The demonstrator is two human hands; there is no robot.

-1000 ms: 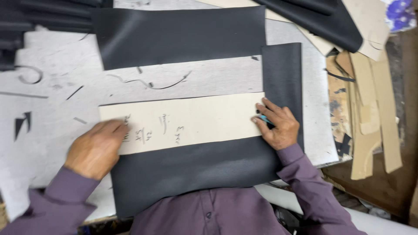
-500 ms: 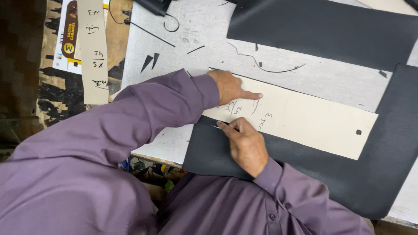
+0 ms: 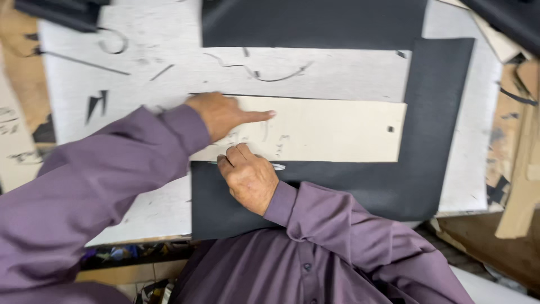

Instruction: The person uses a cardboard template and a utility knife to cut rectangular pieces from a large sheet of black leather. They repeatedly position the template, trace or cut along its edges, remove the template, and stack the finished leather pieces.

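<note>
Left hand (image 3: 222, 115) lies flat on the cream card template (image 3: 315, 130), index finger stretched out along it, other fingers curled; it presses, grips nothing. Right hand (image 3: 247, 177) sits just below, fingers together and closed on a thin knife (image 3: 274, 166) whose silvery tip shows right of the knuckles, at the template's lower edge.

Template rests on a dark sheet (image 3: 360, 188) spread over the pale, scored cutting board (image 3: 140, 73).

Progress, as judged: tool sits near the template's left end; lower edge rightward of the fingers shows no visible cut. Blur hides fine lines. 1 wide notch is already gone from the sheet above the template. Thin dark scraps (image 3: 259, 72) lie well beyond the fingertips.
</note>
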